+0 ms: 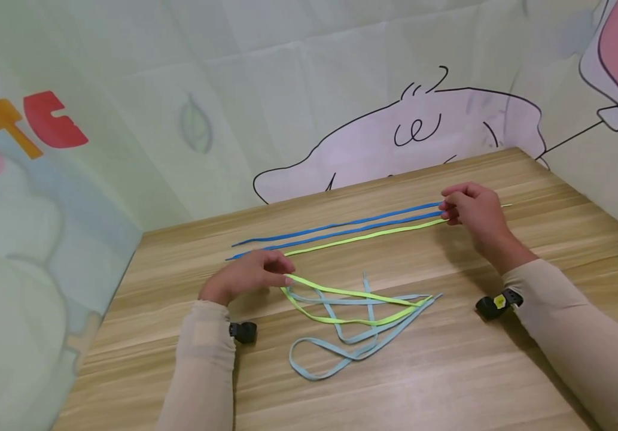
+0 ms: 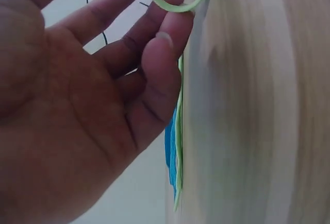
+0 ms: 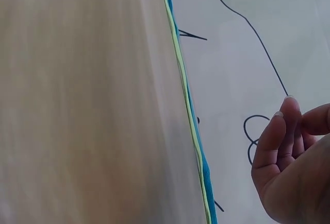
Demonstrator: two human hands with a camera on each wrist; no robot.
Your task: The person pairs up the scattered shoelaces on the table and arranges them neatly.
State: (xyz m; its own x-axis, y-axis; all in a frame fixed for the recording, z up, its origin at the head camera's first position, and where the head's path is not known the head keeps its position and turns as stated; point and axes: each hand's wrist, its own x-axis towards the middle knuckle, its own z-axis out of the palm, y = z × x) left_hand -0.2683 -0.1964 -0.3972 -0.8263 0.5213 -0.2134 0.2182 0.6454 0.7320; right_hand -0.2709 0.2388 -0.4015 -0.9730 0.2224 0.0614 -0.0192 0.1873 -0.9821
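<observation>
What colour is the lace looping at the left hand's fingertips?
Bright yellow-green; that lace shows best in the head view.

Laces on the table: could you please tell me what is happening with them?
A person's left hand holds a folded lime lace by its bend. That lace lies partly over a loose pale blue tangle. Beyond it, two blue strands and one lime strand stretch side by side across the table. The right hand hovers near their right ends, apparently holding nothing.
</observation>
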